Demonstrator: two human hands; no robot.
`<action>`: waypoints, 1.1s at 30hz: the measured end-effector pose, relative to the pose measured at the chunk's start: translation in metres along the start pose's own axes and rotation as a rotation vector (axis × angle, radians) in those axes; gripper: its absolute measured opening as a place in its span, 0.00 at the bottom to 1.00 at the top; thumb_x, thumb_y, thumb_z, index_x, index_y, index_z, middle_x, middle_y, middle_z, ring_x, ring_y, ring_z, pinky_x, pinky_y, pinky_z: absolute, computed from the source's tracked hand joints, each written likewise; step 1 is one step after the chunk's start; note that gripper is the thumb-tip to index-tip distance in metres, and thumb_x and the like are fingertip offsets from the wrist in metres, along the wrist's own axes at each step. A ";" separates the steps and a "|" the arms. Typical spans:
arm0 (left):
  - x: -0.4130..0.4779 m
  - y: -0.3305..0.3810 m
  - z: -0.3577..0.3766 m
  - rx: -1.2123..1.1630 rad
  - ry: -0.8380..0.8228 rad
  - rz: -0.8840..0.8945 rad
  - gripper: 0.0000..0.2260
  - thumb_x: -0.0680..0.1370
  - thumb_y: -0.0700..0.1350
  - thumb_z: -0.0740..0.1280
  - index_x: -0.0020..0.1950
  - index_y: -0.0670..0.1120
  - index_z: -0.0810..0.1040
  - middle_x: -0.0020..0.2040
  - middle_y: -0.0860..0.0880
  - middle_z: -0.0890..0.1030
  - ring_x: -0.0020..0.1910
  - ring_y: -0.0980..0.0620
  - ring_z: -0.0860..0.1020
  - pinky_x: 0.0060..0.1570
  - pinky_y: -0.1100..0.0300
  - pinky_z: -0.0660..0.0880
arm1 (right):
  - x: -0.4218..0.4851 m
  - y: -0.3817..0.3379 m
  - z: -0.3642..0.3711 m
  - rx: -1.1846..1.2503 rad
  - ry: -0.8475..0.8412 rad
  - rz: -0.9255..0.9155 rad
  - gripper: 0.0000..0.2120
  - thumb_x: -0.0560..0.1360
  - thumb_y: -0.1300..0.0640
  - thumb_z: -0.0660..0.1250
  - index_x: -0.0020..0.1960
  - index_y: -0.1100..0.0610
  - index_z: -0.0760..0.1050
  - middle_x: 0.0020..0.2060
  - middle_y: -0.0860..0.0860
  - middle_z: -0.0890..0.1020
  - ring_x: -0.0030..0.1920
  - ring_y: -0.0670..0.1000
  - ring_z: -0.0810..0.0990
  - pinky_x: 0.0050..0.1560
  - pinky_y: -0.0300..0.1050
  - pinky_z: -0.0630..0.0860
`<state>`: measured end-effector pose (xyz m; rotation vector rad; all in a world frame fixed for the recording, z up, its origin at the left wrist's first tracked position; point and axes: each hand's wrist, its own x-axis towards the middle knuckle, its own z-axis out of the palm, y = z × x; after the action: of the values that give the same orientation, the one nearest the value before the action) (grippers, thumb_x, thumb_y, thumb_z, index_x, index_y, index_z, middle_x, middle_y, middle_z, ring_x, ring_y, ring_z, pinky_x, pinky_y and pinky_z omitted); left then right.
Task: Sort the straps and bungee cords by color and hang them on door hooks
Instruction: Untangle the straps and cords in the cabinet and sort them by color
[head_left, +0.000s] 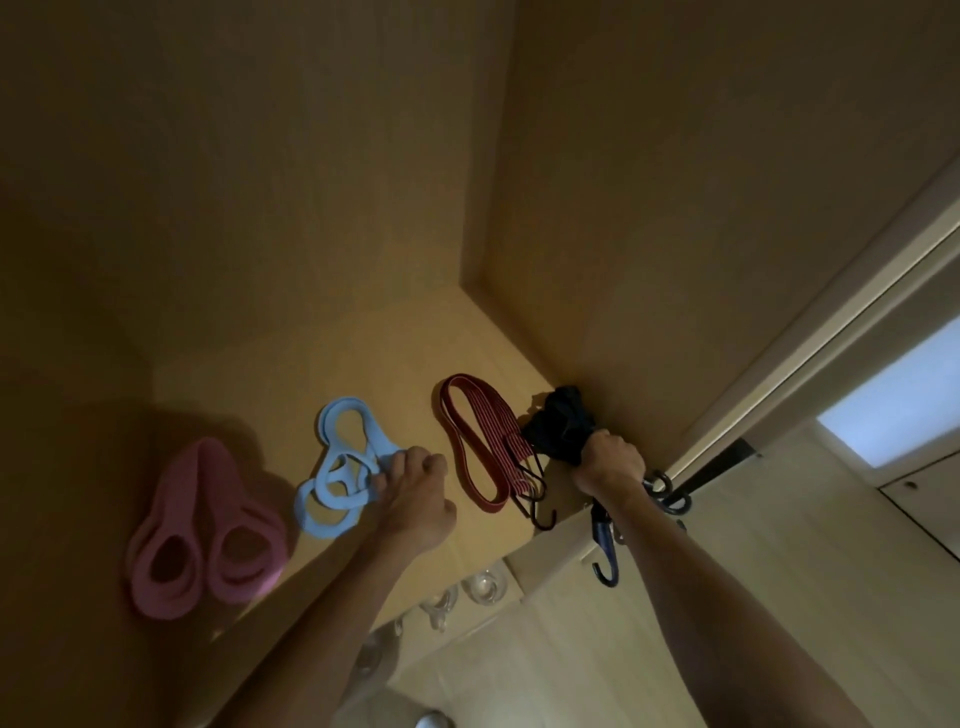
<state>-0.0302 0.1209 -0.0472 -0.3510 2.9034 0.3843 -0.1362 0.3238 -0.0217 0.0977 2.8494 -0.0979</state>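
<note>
While both hands work at a pale wooden shelf (405, 353) in a dim closet, four lots lie in a row along its front, 8 o'clock to 3 o'clock.

1. Pink straps (208, 483), far end at 8 o'clock: broad, flat, matte bands, folded double into two rounded loops.
2. Blue straps (328, 447), at 3 o'clock of the pink: pale, flat, narrower bands, tangled into several overlapping loops. Left hand (415, 499) pinches their right edge, fingertips bunched on the band.
3. Red cords (493, 421), at 3 o'clock of the blue: one plain dark-red loop and a flat bundle of red, dark-striped woven cord, ending in black wire hooks (540, 514) at the shelf's front edge.
4. Dark cords (558, 421), navy to black, at the shelf's right corner: bunched thick. Right hand (608, 462) is fisted round the bunch; a blue cord end with a dark hook (605, 566) hangs at 6 o'clock of the fist.

Clear door hooks (485, 587), glassy and rounded, sit below the shelf front at 6 o'clock.
</note>
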 end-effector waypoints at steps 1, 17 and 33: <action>0.000 0.001 0.000 0.013 0.000 -0.006 0.16 0.74 0.48 0.60 0.62 0.51 0.66 0.65 0.49 0.64 0.66 0.45 0.60 0.63 0.48 0.62 | 0.001 0.003 0.000 0.012 -0.023 -0.008 0.13 0.75 0.60 0.63 0.59 0.60 0.71 0.53 0.55 0.80 0.56 0.56 0.79 0.49 0.47 0.75; -0.001 0.008 -0.004 0.000 -0.022 0.010 0.14 0.74 0.48 0.60 0.60 0.51 0.67 0.64 0.51 0.65 0.64 0.47 0.61 0.61 0.50 0.63 | -0.004 0.020 0.002 0.046 0.066 -0.167 0.11 0.75 0.59 0.63 0.57 0.59 0.70 0.47 0.54 0.81 0.49 0.56 0.81 0.47 0.48 0.76; -0.023 0.170 -0.006 -0.353 -0.162 0.465 0.04 0.77 0.46 0.59 0.51 0.49 0.71 0.54 0.50 0.74 0.53 0.47 0.75 0.55 0.49 0.74 | -0.130 0.167 0.005 0.842 0.153 0.178 0.09 0.66 0.66 0.66 0.37 0.53 0.69 0.25 0.48 0.72 0.25 0.47 0.68 0.24 0.38 0.61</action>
<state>-0.0528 0.2835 0.0032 0.3070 2.7248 0.9515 0.0020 0.4818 0.0015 0.5402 2.7147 -1.2788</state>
